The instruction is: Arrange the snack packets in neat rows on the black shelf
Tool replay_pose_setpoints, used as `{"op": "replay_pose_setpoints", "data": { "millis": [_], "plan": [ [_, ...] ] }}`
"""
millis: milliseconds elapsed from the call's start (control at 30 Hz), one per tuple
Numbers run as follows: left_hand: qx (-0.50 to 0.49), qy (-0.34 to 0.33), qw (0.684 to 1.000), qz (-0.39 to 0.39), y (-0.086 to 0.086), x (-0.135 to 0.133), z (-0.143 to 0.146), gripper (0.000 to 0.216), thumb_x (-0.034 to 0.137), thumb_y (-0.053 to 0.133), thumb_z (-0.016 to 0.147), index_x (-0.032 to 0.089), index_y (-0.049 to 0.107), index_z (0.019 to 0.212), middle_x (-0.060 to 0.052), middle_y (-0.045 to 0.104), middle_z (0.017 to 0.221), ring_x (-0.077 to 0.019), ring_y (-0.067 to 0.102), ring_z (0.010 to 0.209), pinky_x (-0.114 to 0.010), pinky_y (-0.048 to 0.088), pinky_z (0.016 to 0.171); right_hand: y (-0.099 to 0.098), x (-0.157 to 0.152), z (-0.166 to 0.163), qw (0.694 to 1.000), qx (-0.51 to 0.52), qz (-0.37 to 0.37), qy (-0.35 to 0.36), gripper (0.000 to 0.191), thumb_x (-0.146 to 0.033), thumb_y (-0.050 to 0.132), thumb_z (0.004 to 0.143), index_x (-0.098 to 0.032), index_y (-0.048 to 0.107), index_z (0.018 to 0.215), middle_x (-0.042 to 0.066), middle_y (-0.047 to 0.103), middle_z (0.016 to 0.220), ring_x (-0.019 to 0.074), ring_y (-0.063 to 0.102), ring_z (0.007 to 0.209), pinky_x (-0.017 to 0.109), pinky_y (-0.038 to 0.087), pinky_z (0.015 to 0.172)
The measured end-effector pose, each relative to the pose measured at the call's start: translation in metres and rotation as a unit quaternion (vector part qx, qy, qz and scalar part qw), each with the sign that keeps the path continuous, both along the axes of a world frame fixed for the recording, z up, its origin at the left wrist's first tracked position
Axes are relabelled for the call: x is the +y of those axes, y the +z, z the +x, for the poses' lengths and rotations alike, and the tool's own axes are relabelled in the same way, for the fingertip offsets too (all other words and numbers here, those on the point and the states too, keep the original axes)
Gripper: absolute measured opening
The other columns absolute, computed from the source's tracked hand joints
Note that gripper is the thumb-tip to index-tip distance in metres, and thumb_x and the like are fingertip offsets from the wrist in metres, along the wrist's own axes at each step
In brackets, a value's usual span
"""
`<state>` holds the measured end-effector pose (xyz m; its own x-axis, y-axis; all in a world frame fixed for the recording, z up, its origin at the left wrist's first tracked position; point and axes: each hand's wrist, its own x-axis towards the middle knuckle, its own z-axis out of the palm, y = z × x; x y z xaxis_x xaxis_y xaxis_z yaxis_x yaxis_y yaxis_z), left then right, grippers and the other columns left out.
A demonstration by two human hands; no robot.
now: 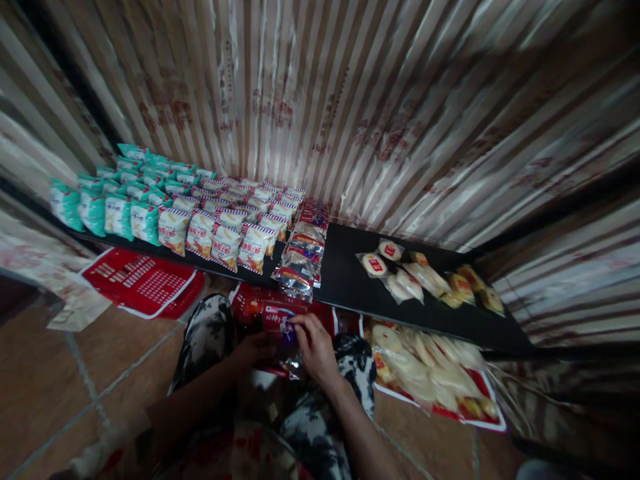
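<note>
My right hand point(315, 347) is closed, pinching a small clear snack packet with a red and blue label point(286, 331) just above a red box point(260, 308) that sits between my knees. Under the packet, my left hand point(255, 350) grips it from below; its fingers are partly hidden. Right in front of them, on the black shelf point(350, 280), lies a row of the same clear packets point(305, 250).
Rows of green bags point(115, 200) and red-and-white striped bags point(230, 230) fill the shelf's left part. Loose bread packs point(425, 277) lie on its right. A red basket point(145, 283) and a red tray of bread packs point(435, 373) rest on the tiled floor.
</note>
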<state>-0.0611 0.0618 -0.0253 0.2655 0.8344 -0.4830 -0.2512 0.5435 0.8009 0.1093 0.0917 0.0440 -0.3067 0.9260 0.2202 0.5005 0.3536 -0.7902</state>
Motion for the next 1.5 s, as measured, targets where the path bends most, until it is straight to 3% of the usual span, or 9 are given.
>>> {"op": "replay_pose_setpoints", "data": {
  "millis": [133,333,433,633,767,1000,1167,1300,1500],
  "plan": [
    [-0.022,-0.029,0.998,0.058,0.041,-0.009,-0.002,0.048,0.046,0.072,0.061,0.013,0.063,0.094,-0.007,0.069,0.091,-0.0213,0.062,0.089,-0.031,0.046,0.083,0.014,-0.005,0.003,0.990,0.095,-0.010,-0.105,0.023,-0.033,0.048,0.084,-0.021,0.059,0.101,0.006,0.062,0.097,0.0185,0.056,0.092,0.032,0.045,0.083],
    [-0.018,0.010,0.995,0.093,0.075,-0.011,0.008,0.038,0.047,0.065,0.068,0.016,0.059,0.089,-0.004,0.068,0.086,-0.0194,0.062,0.086,-0.029,0.046,0.079,0.013,-0.019,0.005,0.917,0.318,-0.135,-0.197,0.078,-0.044,0.060,0.075,-0.024,0.021,0.139,0.005,0.062,0.103,0.0141,0.060,0.078,0.027,0.049,0.069],
    [0.006,0.032,0.993,0.109,0.073,-0.010,0.018,0.037,0.045,0.066,0.067,0.016,0.059,0.088,-0.004,0.067,0.083,-0.0187,0.062,0.082,-0.028,0.046,0.076,0.010,-0.033,0.011,0.897,0.337,-0.190,-0.216,0.082,-0.046,0.066,0.069,-0.022,0.027,0.137,0.003,0.065,0.093,0.0142,0.061,0.074,0.026,0.049,0.065],
    [0.016,0.033,0.990,0.135,0.065,-0.005,0.048,0.029,0.040,0.062,0.072,0.015,0.058,0.085,-0.002,0.065,0.078,-0.0154,0.060,0.075,-0.024,0.045,0.068,0.008,-0.059,0.027,0.895,0.305,-0.272,-0.182,0.051,-0.047,0.068,0.066,-0.021,0.055,0.107,0.000,0.068,0.079,0.0168,0.062,0.067,0.026,0.049,0.058],
    [0.004,0.003,0.991,0.137,0.077,-0.003,0.064,0.024,0.037,0.060,0.074,0.015,0.057,0.084,-0.002,0.064,0.078,-0.0146,0.059,0.075,-0.023,0.044,0.067,0.010,-0.058,0.037,0.874,0.319,-0.255,-0.264,0.052,-0.050,0.068,0.063,-0.023,0.051,0.104,0.000,0.068,0.081,0.0169,0.062,0.064,0.024,0.046,0.049],
    [-0.023,0.044,0.989,0.139,0.097,0.006,0.069,0.023,0.030,0.059,0.076,0.016,0.055,0.093,-0.004,0.065,0.091,-0.0162,0.060,0.089,-0.024,0.045,0.078,0.023,-0.031,0.036,0.881,0.327,-0.215,-0.268,0.059,-0.051,0.066,0.066,-0.021,0.051,0.114,0.003,0.069,0.088,0.0189,0.064,0.073,0.026,0.050,0.058],
    [0.018,0.108,0.988,0.113,0.100,0.023,0.066,0.025,0.026,0.056,0.078,0.016,0.052,0.100,-0.002,0.063,0.083,-0.0115,0.060,0.071,-0.019,0.045,0.060,0.025,-0.006,0.023,0.880,0.334,-0.222,-0.255,0.076,-0.050,0.065,0.067,-0.018,0.037,0.131,0.001,0.068,0.078,0.0189,0.065,0.071,0.029,0.052,0.061],
    [0.017,0.141,0.987,0.079,0.096,0.032,0.061,0.040,0.032,0.057,0.077,0.018,0.045,0.112,0.000,0.060,0.080,-0.0081,0.056,0.052,-0.017,0.040,0.043,0.022,0.006,0.011,0.873,0.368,-0.227,-0.224,0.080,-0.044,0.066,0.066,-0.020,0.032,0.134,0.004,0.068,0.094,0.0197,0.065,0.083,0.031,0.053,0.070],
    [-0.018,0.161,0.986,0.043,0.094,0.038,0.042,0.032,0.028,0.057,0.079,0.017,0.045,0.107,0.001,0.060,0.077,-0.0063,0.054,0.045,-0.017,0.041,0.040,0.021,0.014,-0.006,0.881,0.365,-0.223,-0.202,0.075,-0.041,0.063,0.067,-0.022,0.034,0.133,0.004,0.068,0.096,0.0193,0.065,0.083,0.032,0.053,0.071]
  ]
}}
